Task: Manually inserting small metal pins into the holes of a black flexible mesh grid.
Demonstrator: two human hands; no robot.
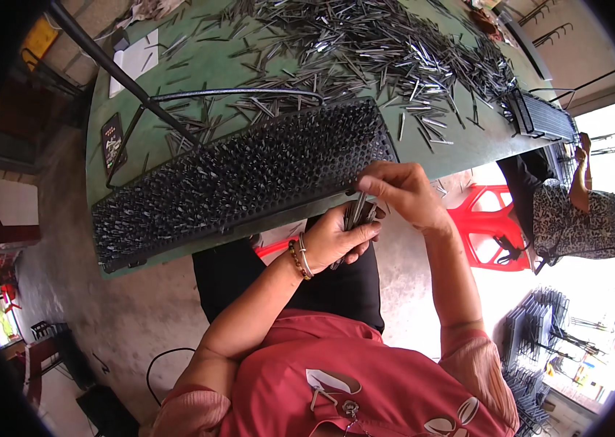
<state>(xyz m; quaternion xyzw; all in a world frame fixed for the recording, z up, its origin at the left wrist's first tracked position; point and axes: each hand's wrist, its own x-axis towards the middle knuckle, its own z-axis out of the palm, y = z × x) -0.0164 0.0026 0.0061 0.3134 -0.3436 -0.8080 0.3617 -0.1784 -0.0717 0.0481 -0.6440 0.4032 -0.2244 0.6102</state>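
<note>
My left hand (337, 237), with bracelets at its wrist, is closed around a small bundle of thin metal rods (356, 215) that stick up out of the fist. Just above it, the thumb and fingers of my right hand (408, 191) pinch the upper end of a rod from the bundle. Both hands are by the near right corner of a long black perforated rack (387, 143). Upright rods (213, 178) crowd most of its holes; bare holes show toward the right end and along the near edge.
On the green table (460, 146) lies a large heap of loose rods (395, 51). A remote-like black object (112, 142) and white paper (135, 62) are at left. At right, another person (588, 218) is near a second rack (544, 116) and a red plastic chair (486, 226).
</note>
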